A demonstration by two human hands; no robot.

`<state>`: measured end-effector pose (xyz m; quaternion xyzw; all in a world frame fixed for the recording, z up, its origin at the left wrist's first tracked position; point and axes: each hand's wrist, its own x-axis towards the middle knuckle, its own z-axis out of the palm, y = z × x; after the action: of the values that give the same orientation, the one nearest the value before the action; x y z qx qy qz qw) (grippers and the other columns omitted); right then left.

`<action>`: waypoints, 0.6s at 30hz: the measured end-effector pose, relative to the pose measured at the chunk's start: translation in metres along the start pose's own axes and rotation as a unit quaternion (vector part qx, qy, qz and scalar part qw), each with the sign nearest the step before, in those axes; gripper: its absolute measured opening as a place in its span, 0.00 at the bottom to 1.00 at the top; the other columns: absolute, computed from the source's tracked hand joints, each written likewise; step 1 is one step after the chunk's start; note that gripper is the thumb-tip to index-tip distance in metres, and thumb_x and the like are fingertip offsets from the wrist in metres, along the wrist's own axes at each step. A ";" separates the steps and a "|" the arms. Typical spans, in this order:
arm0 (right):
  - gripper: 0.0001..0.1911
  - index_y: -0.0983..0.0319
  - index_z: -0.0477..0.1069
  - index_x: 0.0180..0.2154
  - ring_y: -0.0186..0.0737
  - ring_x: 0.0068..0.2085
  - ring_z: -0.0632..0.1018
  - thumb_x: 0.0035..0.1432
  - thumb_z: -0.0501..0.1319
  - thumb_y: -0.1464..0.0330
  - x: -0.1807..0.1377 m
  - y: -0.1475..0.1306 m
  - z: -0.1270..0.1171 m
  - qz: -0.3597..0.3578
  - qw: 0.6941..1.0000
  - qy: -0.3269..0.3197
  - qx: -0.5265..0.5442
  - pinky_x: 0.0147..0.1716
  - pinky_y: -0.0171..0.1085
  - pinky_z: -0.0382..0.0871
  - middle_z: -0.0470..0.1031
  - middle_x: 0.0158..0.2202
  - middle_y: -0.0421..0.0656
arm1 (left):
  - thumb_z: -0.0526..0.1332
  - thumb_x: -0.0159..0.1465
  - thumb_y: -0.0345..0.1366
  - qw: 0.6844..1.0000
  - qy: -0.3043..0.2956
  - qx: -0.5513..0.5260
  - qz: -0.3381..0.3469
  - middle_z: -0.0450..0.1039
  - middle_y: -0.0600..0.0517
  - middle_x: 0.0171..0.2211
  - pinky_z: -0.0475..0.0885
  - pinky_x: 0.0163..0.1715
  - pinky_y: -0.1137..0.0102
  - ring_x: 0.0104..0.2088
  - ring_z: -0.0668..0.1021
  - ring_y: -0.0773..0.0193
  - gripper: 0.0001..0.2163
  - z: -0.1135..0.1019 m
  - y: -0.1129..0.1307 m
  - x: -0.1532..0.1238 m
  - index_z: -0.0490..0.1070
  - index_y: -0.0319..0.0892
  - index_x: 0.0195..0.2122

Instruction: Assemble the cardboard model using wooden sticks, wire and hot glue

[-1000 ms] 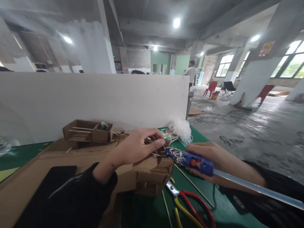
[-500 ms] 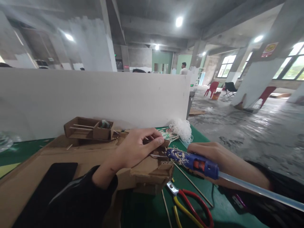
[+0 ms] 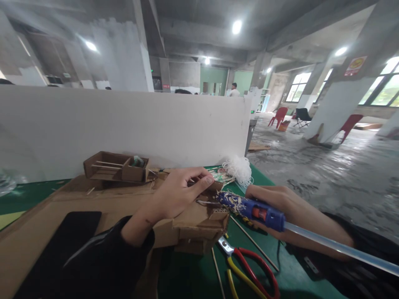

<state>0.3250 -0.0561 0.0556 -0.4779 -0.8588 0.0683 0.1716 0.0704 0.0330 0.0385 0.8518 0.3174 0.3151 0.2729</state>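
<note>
My right hand (image 3: 279,203) is closed around a blue hot glue gun (image 3: 249,209), which points left and has a long clear glue stick (image 3: 336,246) out of its back. Dried glue flecks cover its front end. Just ahead of the nozzle stands a small cardboard box (image 3: 199,226) with a white stick or strand inside. Across its far side lies my left hand (image 3: 181,191), thumb and fingers bent onto the cardboard; some fingertips are hidden. Whether the nozzle touches the cardboard, I cannot tell.
Red-and-yellow-handled pliers (image 3: 249,265) and thin wooden sticks (image 3: 254,243) lie on the green table. At the back are a second cardboard box (image 3: 106,170) and a white bundle of strands (image 3: 238,170). A black flat object (image 3: 71,236) rests left. A white panel (image 3: 124,128) stands behind.
Both hands stay almost in place. The glue gun has shifted very slightly left at its rear. A person in the background has moved a little left.
</note>
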 end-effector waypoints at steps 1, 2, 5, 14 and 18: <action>0.04 0.58 0.70 0.35 0.37 0.27 0.74 0.62 0.63 0.73 0.000 0.000 0.000 -0.001 1.000 0.002 0.001 0.26 0.35 0.62 0.78 0.30 0.40 | 0.56 0.77 0.48 1.000 -0.001 -0.002 0.000 0.82 0.55 0.38 0.69 0.39 0.68 0.38 0.79 0.61 0.16 0.000 0.000 0.000 0.79 0.45 0.41; 0.05 0.58 0.69 0.34 0.38 0.27 0.74 0.62 0.63 0.73 0.000 0.001 0.001 -0.002 1.000 0.006 0.001 0.26 0.35 0.62 0.77 0.30 0.40 | 0.56 0.77 0.48 1.000 -0.001 -0.003 0.000 0.81 0.55 0.37 0.69 0.38 0.68 0.38 0.79 0.61 0.17 0.000 0.000 0.000 0.79 0.45 0.41; 0.05 0.58 0.69 0.34 0.39 0.28 0.74 0.61 0.64 0.72 0.001 0.003 0.002 -0.015 1.000 0.021 -0.002 0.27 0.35 0.64 0.77 0.31 0.41 | 0.56 0.77 0.49 1.000 -0.001 -0.006 -0.004 0.81 0.55 0.37 0.68 0.37 0.69 0.37 0.79 0.61 0.17 0.001 -0.001 0.000 0.79 0.45 0.41; 0.04 0.59 0.71 0.35 0.43 0.34 0.78 0.60 0.65 0.73 0.003 0.005 0.004 -0.031 0.999 0.035 0.004 0.34 0.39 0.72 0.77 0.36 0.45 | 0.57 0.77 0.49 1.000 -0.003 -0.018 -0.013 0.82 0.55 0.38 0.70 0.38 0.68 0.38 0.80 0.61 0.16 0.001 -0.002 -0.001 0.79 0.45 0.43; 0.05 0.59 0.71 0.35 0.43 0.34 0.78 0.59 0.65 0.74 0.002 0.007 0.005 -0.029 0.999 0.038 0.002 0.34 0.39 0.73 0.77 0.37 0.45 | 0.57 0.77 0.49 1.000 -0.001 -0.016 -0.010 0.82 0.55 0.39 0.70 0.40 0.68 0.39 0.80 0.60 0.16 0.002 -0.002 0.000 0.80 0.45 0.43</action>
<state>0.3275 -0.0506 0.0498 -0.4545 -0.8650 0.0466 0.2073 0.0709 0.0337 0.0359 0.8443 0.3206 0.3161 0.2904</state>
